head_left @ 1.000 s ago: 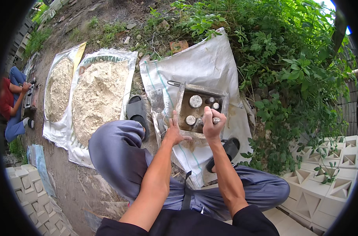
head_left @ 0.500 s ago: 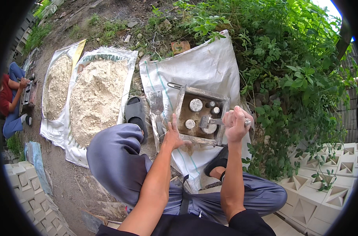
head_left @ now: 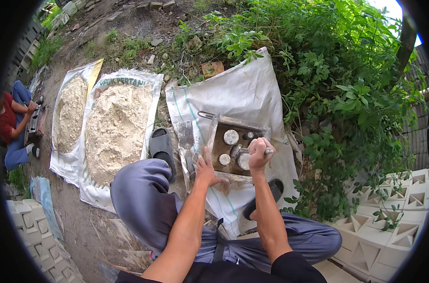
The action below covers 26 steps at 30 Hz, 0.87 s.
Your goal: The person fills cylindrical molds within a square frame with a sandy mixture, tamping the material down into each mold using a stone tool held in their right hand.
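A grey, dusty rectangular box frame (head_left: 210, 137) lies on a white woven sack in front of me. Inside it, round pale-topped plugs (head_left: 231, 137) of several sizes stand up. My right hand (head_left: 259, 153) is closed round the handle of a hammer, whose metal head (head_left: 235, 151) is down among the plugs. Whether the head touches one of them is hard to see. With fingers spread, my left hand (head_left: 206, 172) lies against the box's near left corner. Left of the box rests what looks like a flat trowel (head_left: 185, 133), partly beyond my left fingers.
Two sacks to the left carry heaps of pale powder (head_left: 118, 127). A grey sandal (head_left: 161, 148) is on my left foot. Green plants (head_left: 337, 85) crowd the right side. Patterned pale blocks (head_left: 389, 212) stand lower right. Another person (head_left: 16, 122) sits far left.
My right hand and the hammer have moved left and slightly down over the box, and the hammer is angled differently. The view has shifted a little. My left hand stays at the box corner.
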### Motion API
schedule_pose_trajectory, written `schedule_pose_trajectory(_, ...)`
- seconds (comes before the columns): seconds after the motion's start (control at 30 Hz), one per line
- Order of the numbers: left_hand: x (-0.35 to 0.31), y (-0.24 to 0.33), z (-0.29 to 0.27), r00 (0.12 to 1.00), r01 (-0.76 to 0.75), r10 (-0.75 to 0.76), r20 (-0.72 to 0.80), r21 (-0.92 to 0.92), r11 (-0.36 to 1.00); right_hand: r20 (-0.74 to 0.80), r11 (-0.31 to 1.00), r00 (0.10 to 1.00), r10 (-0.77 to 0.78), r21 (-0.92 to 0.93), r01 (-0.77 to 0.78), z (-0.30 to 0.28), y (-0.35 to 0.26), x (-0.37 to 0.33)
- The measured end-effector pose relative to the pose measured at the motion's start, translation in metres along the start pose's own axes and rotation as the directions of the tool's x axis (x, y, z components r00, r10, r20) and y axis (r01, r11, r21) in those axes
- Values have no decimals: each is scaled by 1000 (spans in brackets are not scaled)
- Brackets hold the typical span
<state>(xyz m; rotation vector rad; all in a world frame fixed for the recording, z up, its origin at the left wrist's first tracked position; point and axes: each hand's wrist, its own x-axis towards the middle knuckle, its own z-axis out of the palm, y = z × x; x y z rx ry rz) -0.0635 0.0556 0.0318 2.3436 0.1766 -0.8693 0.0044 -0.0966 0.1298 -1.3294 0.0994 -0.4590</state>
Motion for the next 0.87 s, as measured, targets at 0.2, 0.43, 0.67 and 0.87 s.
schedule_pose_trajectory(0.2, 0, -21, 6, 993, -67, 58, -100, -84, 994, 14, 987, 993, 121, -104, -119, 37, -59, 25)
schedule_pose_trajectory(0.43, 7, -9, 2, 995, -74, 68, -71, -84, 994, -88, 913, 996, 14, -405, -48, 21, 2, 17)
schedule_pose_trajectory(0.67, 3, -20, 8, 984, -99, 90, -152, -51, 994, -341, 918, 925, -166, -396, 18, 45, -59, 23)
schedule_pose_trajectory(0.87, 11, -19, 11, 992, -84, 80, -97, -31, 996, -266, 959, 964, 2, -271, -77, 7, -18, 36)
